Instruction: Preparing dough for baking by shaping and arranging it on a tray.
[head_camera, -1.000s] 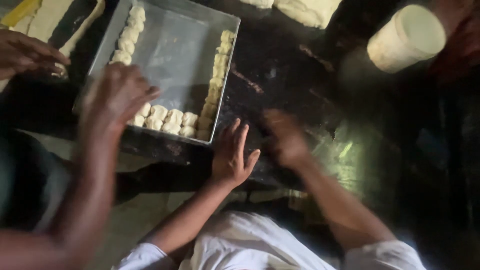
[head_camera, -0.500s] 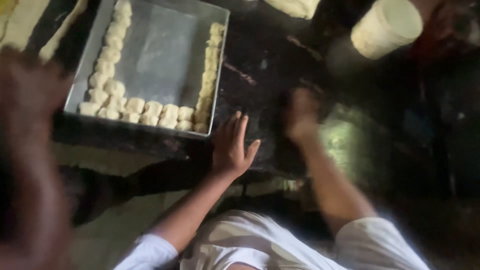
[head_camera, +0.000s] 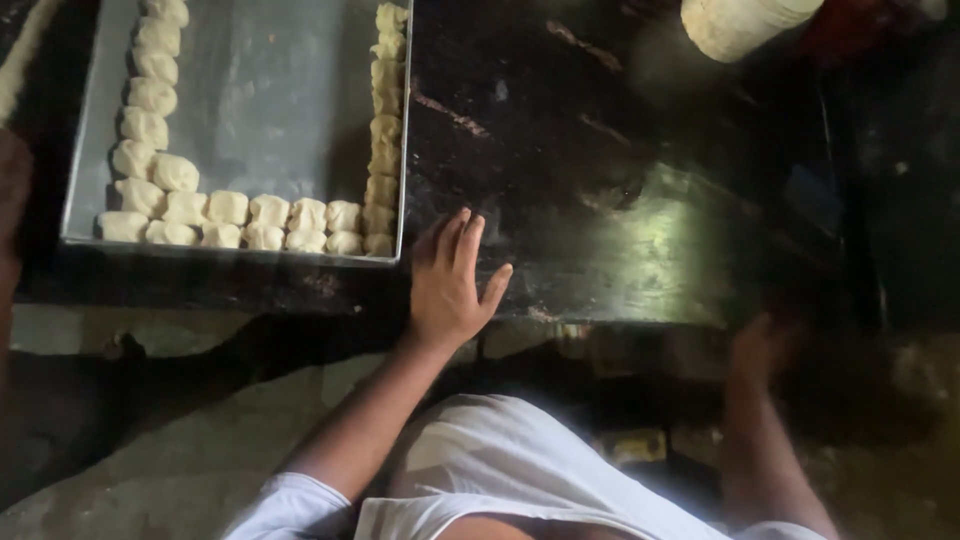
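Dark, worn, glossy table (head_camera: 620, 240) above a concrete floor. Left hand (head_camera: 450, 285) flat on its near edge, fingers spread, empty. Right hand (head_camera: 765, 345) blurred below the edge; cannot tell its state. Beyond the left hand: thin metal tray (head_camera: 250, 110), rigid, best gripped by its rims. Dough pieces (head_camera: 270, 210) along three walls look soft, sticky, easily dented.

right hand (head_camera: 765, 350) now off the dark table (head_camera: 620, 200), down past its near edge
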